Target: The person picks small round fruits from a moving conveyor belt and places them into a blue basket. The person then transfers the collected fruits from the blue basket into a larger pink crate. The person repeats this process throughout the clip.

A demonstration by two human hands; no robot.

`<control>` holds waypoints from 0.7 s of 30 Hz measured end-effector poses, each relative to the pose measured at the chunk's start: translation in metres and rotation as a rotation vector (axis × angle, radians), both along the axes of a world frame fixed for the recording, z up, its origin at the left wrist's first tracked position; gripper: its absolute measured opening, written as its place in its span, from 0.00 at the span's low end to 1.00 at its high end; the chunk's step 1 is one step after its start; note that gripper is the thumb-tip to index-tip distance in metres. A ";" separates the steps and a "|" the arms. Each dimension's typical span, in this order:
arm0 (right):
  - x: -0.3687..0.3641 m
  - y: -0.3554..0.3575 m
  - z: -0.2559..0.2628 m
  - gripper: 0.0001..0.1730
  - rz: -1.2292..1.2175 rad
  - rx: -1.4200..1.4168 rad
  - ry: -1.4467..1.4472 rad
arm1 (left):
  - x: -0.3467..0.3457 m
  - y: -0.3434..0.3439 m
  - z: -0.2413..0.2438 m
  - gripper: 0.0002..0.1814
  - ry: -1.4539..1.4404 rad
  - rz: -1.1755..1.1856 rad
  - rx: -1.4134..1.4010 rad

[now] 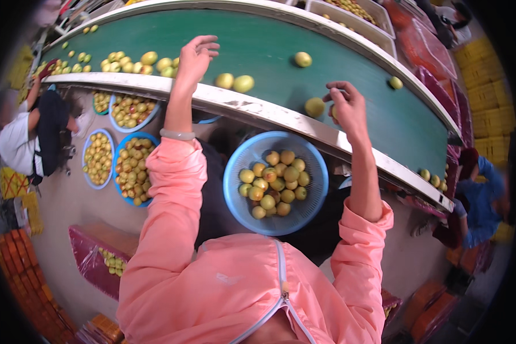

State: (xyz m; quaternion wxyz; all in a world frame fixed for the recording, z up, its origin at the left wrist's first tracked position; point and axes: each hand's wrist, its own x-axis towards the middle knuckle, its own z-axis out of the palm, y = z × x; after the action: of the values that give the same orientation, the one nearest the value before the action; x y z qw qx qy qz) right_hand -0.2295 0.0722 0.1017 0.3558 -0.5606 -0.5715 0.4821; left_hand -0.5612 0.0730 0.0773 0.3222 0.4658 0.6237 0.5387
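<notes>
Both my hands reach over a green conveyor belt (266, 38). My left hand (196, 58) hovers above the near side of the belt, fingers apart and holding nothing visible. Beside it lie two yellow-green fruits (234, 82), which look like jujubes, and a row of more fruits (129, 63) to its left. My right hand (347, 107) curls around a jujube (335, 112), partly hidden by the fingers. Just left of that hand rests another jujube (314, 107) against the belt's white rim (258, 105). In front of my body, a blue plastic basket (236, 185) contains several jujubes with brownish patches.
More fruit-filled basins (121, 150) stand on the floor at left. A person (26, 133) sits at the belt's left part, another (481, 198) at its right end. Crates (352, 34) line the far side. Single jujubes (303, 59) lie farther across the belt.
</notes>
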 end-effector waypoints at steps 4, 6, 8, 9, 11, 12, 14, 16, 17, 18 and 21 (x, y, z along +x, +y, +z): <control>-0.010 -0.018 0.017 0.14 0.475 -0.245 0.101 | -0.042 -0.001 -0.015 0.22 0.172 0.293 -0.084; -0.025 -0.038 0.015 0.17 0.798 -0.271 -0.078 | -0.059 -0.006 -0.025 0.22 0.383 0.341 -0.144; -0.031 -0.052 -0.009 0.19 1.079 -0.147 -0.381 | -0.053 -0.011 -0.014 0.21 0.537 0.427 -0.221; -0.032 -0.058 -0.022 0.21 1.184 -0.062 -0.544 | -0.050 -0.011 -0.009 0.21 0.614 0.463 -0.256; -0.034 -0.071 -0.031 0.22 1.200 -0.042 -0.671 | -0.065 -0.015 -0.019 0.21 0.690 0.530 -0.285; -0.035 -0.073 -0.034 0.22 1.204 -0.032 -0.737 | -0.069 -0.018 -0.018 0.20 0.664 0.528 -0.334; -0.033 -0.067 -0.036 0.21 1.183 -0.003 -0.722 | -0.074 -0.020 -0.017 0.19 0.678 0.540 -0.463; -0.029 -0.062 -0.032 0.19 1.126 0.040 -0.637 | -0.075 -0.022 -0.016 0.19 0.756 0.605 -0.473; -0.030 -0.060 -0.028 0.17 1.103 0.049 -0.616 | -0.079 -0.022 -0.018 0.18 0.790 0.633 -0.467; -0.029 -0.059 -0.025 0.16 1.070 0.051 -0.597 | -0.080 -0.022 -0.018 0.18 0.773 0.629 -0.472; -0.027 -0.055 -0.030 0.14 1.034 0.080 -0.536 | -0.091 -0.028 -0.016 0.18 0.757 0.605 -0.458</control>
State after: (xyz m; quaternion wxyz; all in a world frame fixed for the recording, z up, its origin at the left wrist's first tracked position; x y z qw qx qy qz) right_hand -0.2566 0.0168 0.0718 -0.0620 -0.2974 -0.8589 0.4123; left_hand -0.6521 0.0454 0.0616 -0.0015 0.3447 0.9043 0.2520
